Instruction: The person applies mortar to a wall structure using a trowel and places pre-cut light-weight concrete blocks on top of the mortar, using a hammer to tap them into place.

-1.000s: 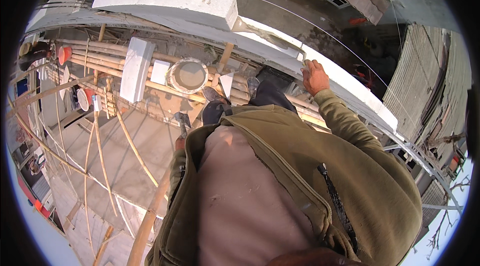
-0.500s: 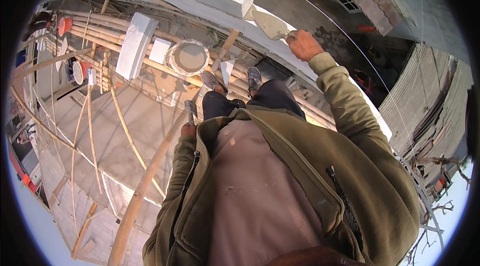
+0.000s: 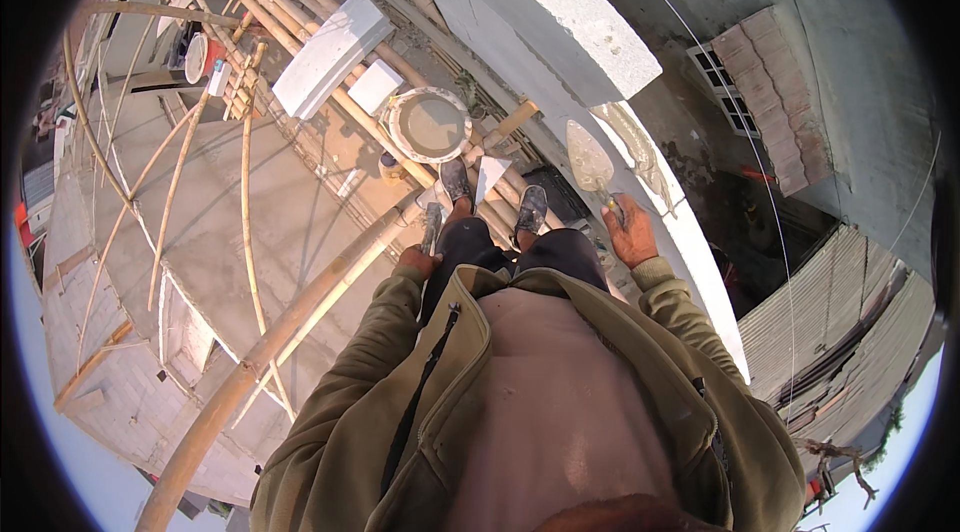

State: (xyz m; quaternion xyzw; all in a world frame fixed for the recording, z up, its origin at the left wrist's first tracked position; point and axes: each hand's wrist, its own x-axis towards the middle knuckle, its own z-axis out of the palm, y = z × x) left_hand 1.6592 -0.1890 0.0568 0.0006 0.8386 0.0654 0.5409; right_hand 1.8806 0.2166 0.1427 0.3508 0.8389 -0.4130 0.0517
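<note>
My right hand (image 3: 632,232) is closed round the handle of a pointed trowel (image 3: 590,158), whose blade is smeared with grey mortar. The trowel is beside the white wall (image 3: 705,282), apart from its top. Wet mortar (image 3: 640,154) lies in a strip on the wall top, against the end of a laid white block (image 3: 600,37). Lower left, my left hand (image 3: 418,260) grips a grey tool (image 3: 432,222), its kind unclear. Ahead of my feet stands a round tub (image 3: 397,140) of grey mortar (image 3: 432,124).
Bamboo poles (image 3: 270,7) form the platform under my feet. A large white block (image 3: 335,52) and a smaller one (image 3: 375,87) rest on it. A thick bamboo pole (image 3: 280,332) slants past my left side. Right of the wall is a drop, with a thin cable (image 3: 765,172) crossing it.
My right hand has drawn the trowel back from the block's end toward my body. Mortar now shows on the wall top there. My view has turned; the left hand still grips its tool.
</note>
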